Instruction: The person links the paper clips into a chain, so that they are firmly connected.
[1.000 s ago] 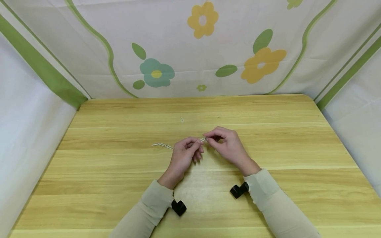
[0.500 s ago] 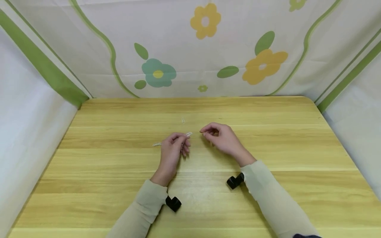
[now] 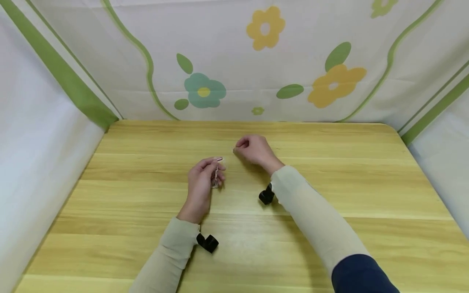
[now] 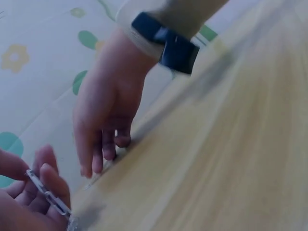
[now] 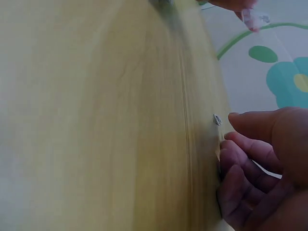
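My left hand [image 3: 200,181] pinches a chain of linked white paper clips [image 3: 216,175] near one end, between thumb and index finger. The chain's other links hang down in front of the fingers. A single paper clip [image 5: 217,120] lies on the table, just off the tip of the right thumb in the right wrist view. My right hand [image 3: 255,149] reaches down beside that clip with its fingers loosely bent and holds nothing. From the left wrist view, the right fingers point down toward the tabletop, and the chain [image 4: 48,194] crosses the left fingers.
The wooden table [image 3: 311,228] spreads under both hands. Behind its far edge hangs a white cloth [image 3: 234,61] printed with flowers, and more white cloth stands at both sides. A black wrist camera [image 3: 208,243] sits on the left sleeve, another [image 3: 266,194] on the right.
The right hand has left the chain's end and moved away from the body to the lone paper clip. Shifting left, the left hand has lifted the chain, which trailed on the table before.
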